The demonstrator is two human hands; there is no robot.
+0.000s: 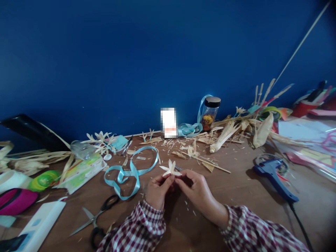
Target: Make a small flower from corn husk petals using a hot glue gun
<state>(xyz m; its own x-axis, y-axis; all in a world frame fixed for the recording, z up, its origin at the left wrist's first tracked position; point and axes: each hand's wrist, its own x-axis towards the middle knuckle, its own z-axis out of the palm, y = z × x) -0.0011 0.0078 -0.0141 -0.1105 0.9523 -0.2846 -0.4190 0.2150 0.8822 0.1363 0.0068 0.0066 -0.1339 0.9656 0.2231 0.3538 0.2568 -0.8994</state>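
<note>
A pale flower with pointed petals, which looks made of dried husk, is held up near the middle of the table. My left hand pinches it at its base from the left, thumb in front. From the right, my right hand pinches the flower's right side between thumb and fingers. The fingertips of both hands nearly meet under the petals. Looped light blue ribbon lies just left of the flower. Open scissors with black handles rest left of my left sleeve.
A blue glue gun lies on the right, its cord running down. Husk scraps and a husk bundle cover the table's back. A black-lidded jar stands by the blue wall. A white power strip sits at the left.
</note>
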